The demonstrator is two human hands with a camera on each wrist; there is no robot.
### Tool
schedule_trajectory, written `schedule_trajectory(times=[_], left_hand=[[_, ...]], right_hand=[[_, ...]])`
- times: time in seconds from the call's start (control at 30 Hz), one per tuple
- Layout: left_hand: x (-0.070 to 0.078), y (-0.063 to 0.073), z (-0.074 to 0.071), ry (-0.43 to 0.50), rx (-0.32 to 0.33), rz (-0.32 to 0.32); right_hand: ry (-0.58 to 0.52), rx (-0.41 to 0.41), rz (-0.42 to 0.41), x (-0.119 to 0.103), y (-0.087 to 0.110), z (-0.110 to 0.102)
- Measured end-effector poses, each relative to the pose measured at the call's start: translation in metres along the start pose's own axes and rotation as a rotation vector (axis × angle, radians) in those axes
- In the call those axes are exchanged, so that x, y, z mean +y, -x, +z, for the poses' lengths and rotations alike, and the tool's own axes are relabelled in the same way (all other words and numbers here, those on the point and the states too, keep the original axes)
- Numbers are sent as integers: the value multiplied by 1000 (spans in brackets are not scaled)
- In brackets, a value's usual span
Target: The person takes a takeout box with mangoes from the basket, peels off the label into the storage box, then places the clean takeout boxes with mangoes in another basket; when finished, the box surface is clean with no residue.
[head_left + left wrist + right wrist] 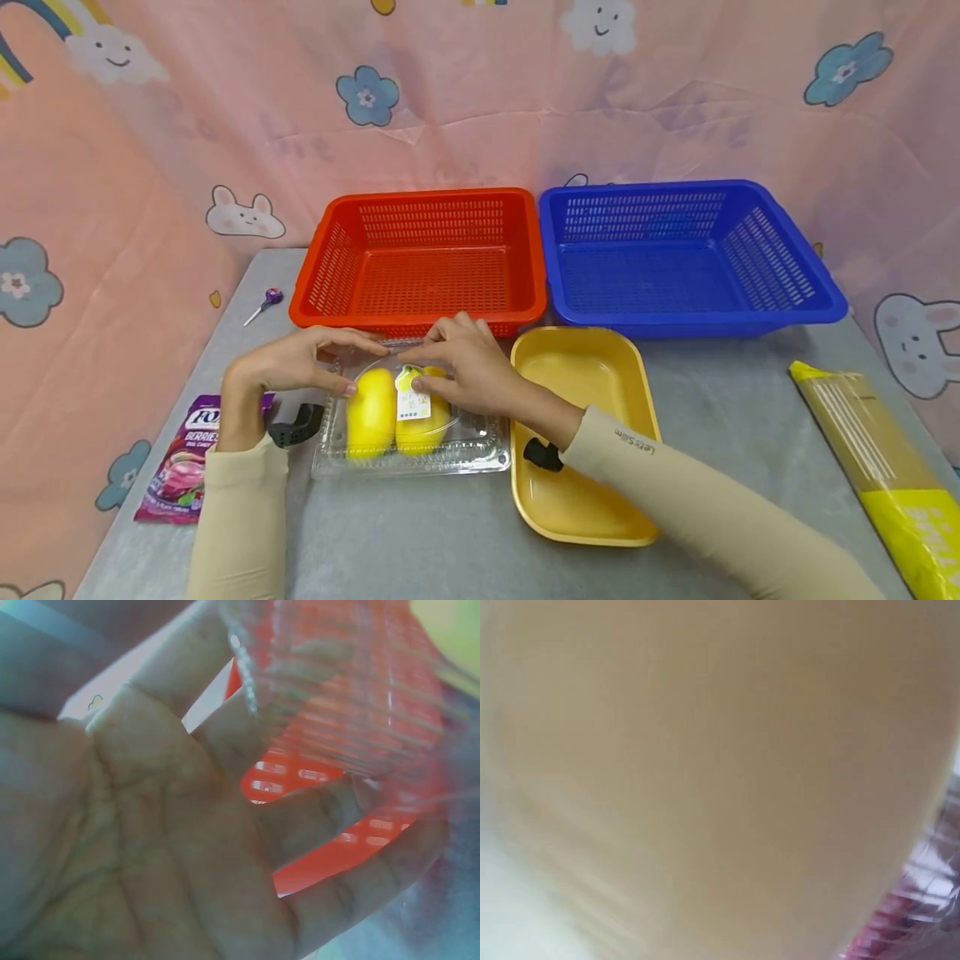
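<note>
A clear plastic clamshell box [480, 446] sits on the table with two yellow mangoes [371, 414] inside. A white label [414, 393] shows over the right-hand mango. My left hand [292, 364] is at the box's left and back side, thumb and index finger spread apart. In the left wrist view, its fairly straight fingers [322, 825] reach behind the ribbed clear plastic. From the right, my right hand [468, 367] lies over the lid, its thumb by the label and its index finger towards the back edge. The right wrist view is mostly blurred skin.
A red basket [417, 319] and a blue basket [701, 321] stand behind. A yellow tray [585, 533] lies under my right forearm. Left are a purple candy bag [176, 479] and a lollipop [273, 297]. A yellow-and-clear packet [873, 458] lies far right.
</note>
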State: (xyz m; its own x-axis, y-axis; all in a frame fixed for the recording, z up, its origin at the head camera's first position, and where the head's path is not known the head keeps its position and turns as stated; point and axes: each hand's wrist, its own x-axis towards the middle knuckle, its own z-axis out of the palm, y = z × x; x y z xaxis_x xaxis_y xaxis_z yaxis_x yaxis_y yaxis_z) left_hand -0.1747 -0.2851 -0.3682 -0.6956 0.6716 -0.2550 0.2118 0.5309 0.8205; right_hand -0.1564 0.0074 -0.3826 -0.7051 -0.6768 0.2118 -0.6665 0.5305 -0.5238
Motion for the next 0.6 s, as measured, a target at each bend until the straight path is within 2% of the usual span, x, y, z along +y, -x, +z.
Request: schedule_trajectory(times=[0.2, 0.47, 0.6], left_hand=[[0, -1, 0, 44, -17, 4], [-1, -1, -1, 59, -25, 22], [-2, -2, 0, 67, -24, 27]], right_hand=[[63, -28, 37, -3, -1, 2], [-45, 38, 42, -2, 0, 4], [21, 0, 49, -3, 0, 4]])
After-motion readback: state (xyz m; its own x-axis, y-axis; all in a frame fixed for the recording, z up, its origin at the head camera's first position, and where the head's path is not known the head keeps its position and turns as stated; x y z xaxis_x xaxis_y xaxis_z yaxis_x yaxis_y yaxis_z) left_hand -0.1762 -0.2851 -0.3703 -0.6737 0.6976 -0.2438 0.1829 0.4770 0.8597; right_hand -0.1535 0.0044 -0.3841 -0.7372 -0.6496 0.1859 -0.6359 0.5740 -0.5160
